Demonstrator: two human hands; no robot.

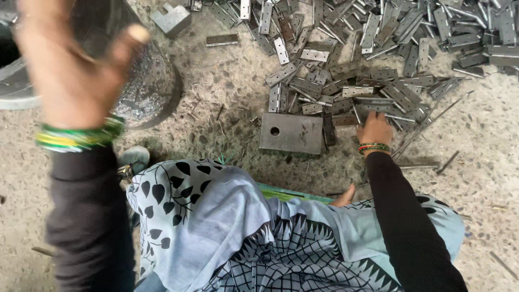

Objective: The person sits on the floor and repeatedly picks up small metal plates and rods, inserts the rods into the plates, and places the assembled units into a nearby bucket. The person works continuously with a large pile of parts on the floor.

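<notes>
Speckled concrete floor under seated person. Heap of grey metal butt hinges spread across upper right of floor. Right hand, back up, rests at near edge of heap, fingers curled down among hinges; what they grip, cannot tell. Flat rectangular steel plate with one round hole lies just left of that hand. Left hand raised close to camera, blurred, fingers spread, holding nothing, before dark round metal drum. Patterned pale-blue cloth covers lap.
</notes>
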